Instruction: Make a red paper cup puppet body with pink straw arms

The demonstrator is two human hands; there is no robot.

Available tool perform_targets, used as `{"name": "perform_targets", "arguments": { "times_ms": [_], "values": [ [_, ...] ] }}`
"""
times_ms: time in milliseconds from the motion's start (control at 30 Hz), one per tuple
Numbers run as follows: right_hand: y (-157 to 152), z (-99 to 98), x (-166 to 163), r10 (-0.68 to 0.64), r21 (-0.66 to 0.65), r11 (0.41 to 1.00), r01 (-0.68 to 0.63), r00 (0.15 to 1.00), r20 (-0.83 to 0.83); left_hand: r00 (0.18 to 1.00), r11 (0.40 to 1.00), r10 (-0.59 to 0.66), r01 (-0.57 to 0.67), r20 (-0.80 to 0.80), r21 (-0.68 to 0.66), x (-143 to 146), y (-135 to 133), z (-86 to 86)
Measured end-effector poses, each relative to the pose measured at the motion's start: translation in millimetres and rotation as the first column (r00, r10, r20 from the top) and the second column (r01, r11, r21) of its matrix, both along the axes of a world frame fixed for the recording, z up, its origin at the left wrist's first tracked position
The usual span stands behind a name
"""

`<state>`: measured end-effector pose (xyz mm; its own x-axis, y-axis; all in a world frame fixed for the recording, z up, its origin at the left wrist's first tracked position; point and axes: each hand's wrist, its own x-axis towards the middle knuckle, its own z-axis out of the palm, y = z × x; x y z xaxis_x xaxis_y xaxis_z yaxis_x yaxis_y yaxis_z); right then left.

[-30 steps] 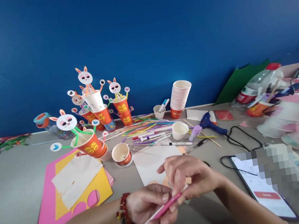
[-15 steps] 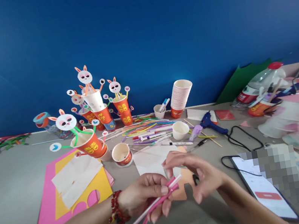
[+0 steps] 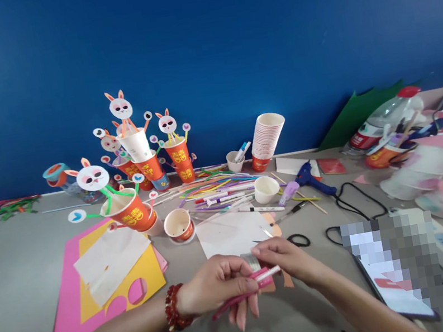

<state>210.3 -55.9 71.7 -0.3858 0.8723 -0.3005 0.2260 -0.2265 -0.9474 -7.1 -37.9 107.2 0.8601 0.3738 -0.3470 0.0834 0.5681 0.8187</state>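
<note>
1. My left hand (image 3: 220,288) pinches two thin straws (image 3: 243,293), one pink and one white, between thumb and fingertips; they lie side by side, slanting down toward my left, low over the near edge of the table (image 3: 20,262).
2. My right hand (image 3: 283,257) is closed at the fingertips on the upper ends of the straws, where a small strip of clear tape (image 3: 251,261) seems to sit; whether it has stuck down I cannot tell.
3. I judge the straws very light, smooth and a little slippery, hollow and easy to kink, so I would hold them close to the joint and squeeze gently.
4. The tape looks limp and sticky; best taken by its edge.
5. The table is grey, flat and crowded: a white sheet (image 3: 230,232) just beyond my hands, pink and yellow card (image 3: 97,288) to the left, loose straws and pens (image 3: 221,191) farther back, paper cups with rabbit faces (image 3: 133,146), a stack of cups (image 3: 267,138), a blue glue gun (image 3: 310,176), a phone (image 3: 392,273) at right.
6. A plain blue wall (image 3: 200,39) stands behind the table.
</note>
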Motion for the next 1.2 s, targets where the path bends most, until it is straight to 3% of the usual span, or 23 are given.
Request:
{"name": "perform_targets", "arguments": {
  "times_ms": [267, 333, 500, 767, 1200],
  "values": [
    [12.0, 8.4, -11.4, 0.042, -0.076, 0.996, -0.037, 0.996, 0.074, 0.993, 0.995, -0.054, 0.062, -0.105, 0.08, 2.2, -1.7, -4.4],
    [14.0, 7.5, -13.4, 0.001, -0.076, 0.997, 0.003, 0.998, 0.061, 0.991, 0.994, -0.051, 0.063, -0.127, 0.093, 1.9, -0.8, -5.9],
    [17.7, 12.2, -17.0, -0.091, 0.028, 0.996, 0.09, 0.996, 0.016, 0.986, 0.995, -0.037, 0.051, -0.165, 0.081, 0.5, 2.4, -9.4],
    [20.2, 29.9, -20.0, -0.114, 0.104, 0.988, 0.114, 0.993, -0.003, 0.977, 0.995, 0.003, 0.018, -0.213, 0.099, 0.5, 2.8, -13.8],
    [18.8, 37.7, -23.6, -0.128, 0.247, 0.96, 0.13, 0.991, -0.024, 0.973, 0.992, 0.098, -0.078, -0.211, 0.103, 2.1, 8.1, -13.9]
  ]
}}
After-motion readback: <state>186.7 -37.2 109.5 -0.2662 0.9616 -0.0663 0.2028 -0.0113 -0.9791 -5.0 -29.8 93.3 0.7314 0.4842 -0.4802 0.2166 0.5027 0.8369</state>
